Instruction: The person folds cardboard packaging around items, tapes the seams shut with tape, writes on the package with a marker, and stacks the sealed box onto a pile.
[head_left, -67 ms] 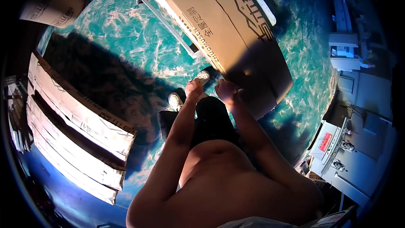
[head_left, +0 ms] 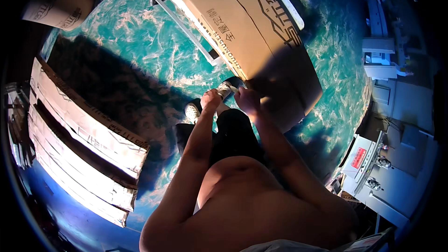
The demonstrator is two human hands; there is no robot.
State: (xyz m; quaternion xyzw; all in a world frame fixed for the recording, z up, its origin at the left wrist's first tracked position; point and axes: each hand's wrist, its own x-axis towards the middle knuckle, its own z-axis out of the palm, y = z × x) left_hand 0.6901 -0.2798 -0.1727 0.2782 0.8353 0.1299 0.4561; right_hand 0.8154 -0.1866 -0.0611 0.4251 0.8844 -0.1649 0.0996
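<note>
A teal marbled floor point(head_left: 140, 51) carries a large flat cardboard box point(head_left: 247, 23) and stacked flattened cartons point(head_left: 79, 144).

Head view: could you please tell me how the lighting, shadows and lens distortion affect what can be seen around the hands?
Head view: strong light whitens the teal floor; a deep shadow darkens the near end of the cardboard box, where the left hand and right hand meet, so their grip is unclear; fisheye bends the stacked cartons; the rim fades to black.

Box point(head_left: 252, 23): matt brown cardboard, smooth, dark print. Floor point(head_left: 140, 51): glossy teal, marbled, reflecting light. Flattened cartons point(head_left: 79, 140): pale matt cardboard with rough edges; shoes point(head_left: 192, 111): white cloth-like, dark soles.
</note>
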